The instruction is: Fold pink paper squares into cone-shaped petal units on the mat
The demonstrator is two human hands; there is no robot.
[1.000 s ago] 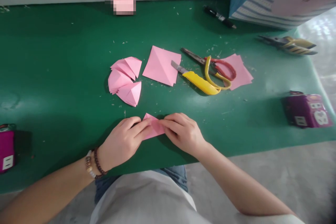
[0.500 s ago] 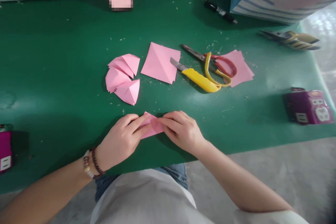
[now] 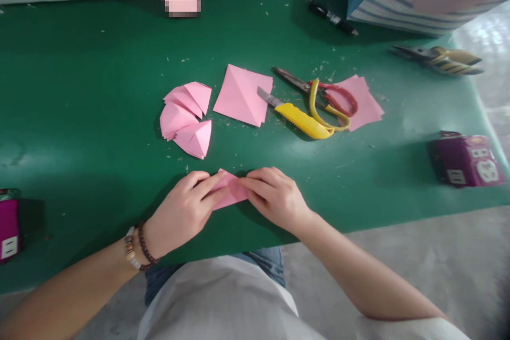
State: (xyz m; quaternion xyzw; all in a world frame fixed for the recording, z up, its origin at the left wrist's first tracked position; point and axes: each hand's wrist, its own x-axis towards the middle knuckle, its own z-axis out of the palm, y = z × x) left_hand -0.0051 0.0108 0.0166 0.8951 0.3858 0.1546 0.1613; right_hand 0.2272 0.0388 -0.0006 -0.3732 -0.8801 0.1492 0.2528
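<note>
Between my hands, close to the table's near edge, lies a small folded piece of pink paper (image 3: 232, 189). My left hand (image 3: 187, 207) grips its left side, fingers closed over it and partly hiding it. On the right side, the fingertips of my right hand (image 3: 277, 196) pinch and press the paper. Beyond them sit several folded pink paper pieces (image 3: 185, 111), overlapping in a curve. To their right is a stack of creased pink paper squares (image 3: 243, 95), with the blade tip of a yellow utility knife (image 3: 303, 121) resting on it.
Scissors (image 3: 337, 98) with red and yellow handles lie partly over more pink sheets (image 3: 364, 103). Farther back are a black pen (image 3: 332, 17), pliers (image 3: 442, 58) and a striped box (image 3: 398, 0). Purple boxes stand at the right (image 3: 470, 159) and left (image 3: 8, 228) of the green table (image 3: 99, 74).
Both hands keep their hold on the folded pink paper, with hardly any movement. The whole view has shifted very slightly.
</note>
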